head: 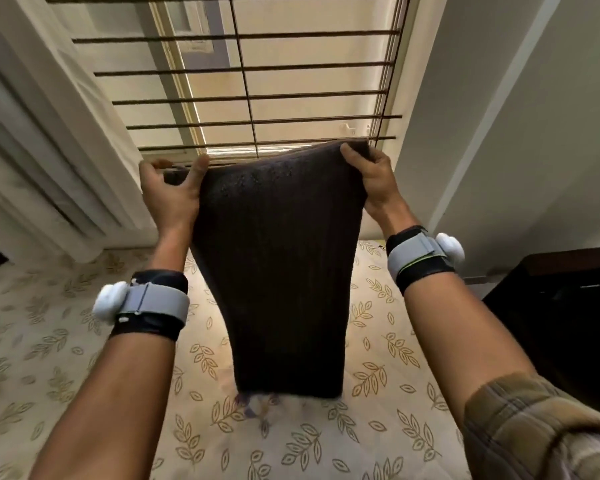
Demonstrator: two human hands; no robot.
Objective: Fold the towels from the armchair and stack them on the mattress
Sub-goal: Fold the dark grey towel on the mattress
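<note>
A dark brown towel (278,271) hangs lengthwise in the air in front of me, over the mattress (66,341) with its cream leaf-print cover. My left hand (172,192) grips the towel's upper left corner. My right hand (369,178) pinches its upper right corner. The towel's lower edge hangs just above the mattress, where a small patterned patch shows beneath it. The armchair is out of view.
A barred window (257,81) fills the wall ahead, with a white curtain (49,133) to its left. A dark wooden piece of furniture (561,323) stands at the right of the mattress. White walls rise on the right.
</note>
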